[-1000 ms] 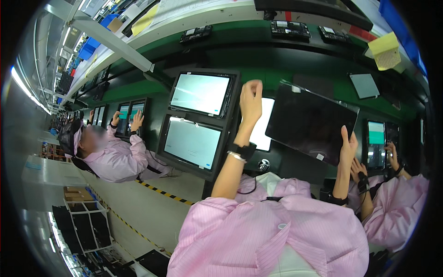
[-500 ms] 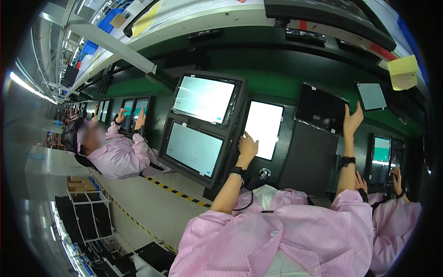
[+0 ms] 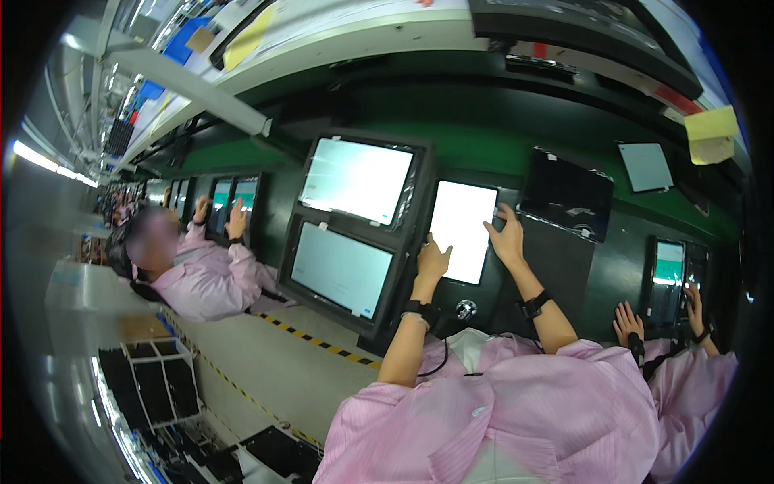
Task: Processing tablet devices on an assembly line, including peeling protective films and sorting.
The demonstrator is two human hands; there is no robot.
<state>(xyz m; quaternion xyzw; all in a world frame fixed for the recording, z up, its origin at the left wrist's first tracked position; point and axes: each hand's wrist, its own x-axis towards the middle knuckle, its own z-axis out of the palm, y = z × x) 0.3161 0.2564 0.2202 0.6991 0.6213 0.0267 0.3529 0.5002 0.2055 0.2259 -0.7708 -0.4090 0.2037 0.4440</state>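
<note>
A tablet [image 3: 459,234] with a bright white screen lies flat on the dark bench in front of me. My left hand [image 3: 433,261] is at its lower left edge, fingers pointing up along the side and thumb over the screen. On the opposite edge, my right hand [image 3: 508,240] has its fingers spread, with the thumb tip at the screen's border. Neither hand lifts the tablet. Black bands circle both wrists. Farther right rests a dark-screened tablet [image 3: 568,194] with small white tabs, untouched by me.
Two lit tablets [image 3: 357,179] sit in a raised black tray [image 3: 294,211] at the left. A light-coloured panel [image 3: 646,167] lies at the far right. Co-workers' hands [image 3: 629,324] work nearby. A shelf [image 3: 371,36] overhangs the bench; a round metal object [image 3: 466,310] sits near me.
My right hand has left the dark-screened tablet and come left to the white-screened tablet's right edge. My left hand stays by that tablet's left edge.
</note>
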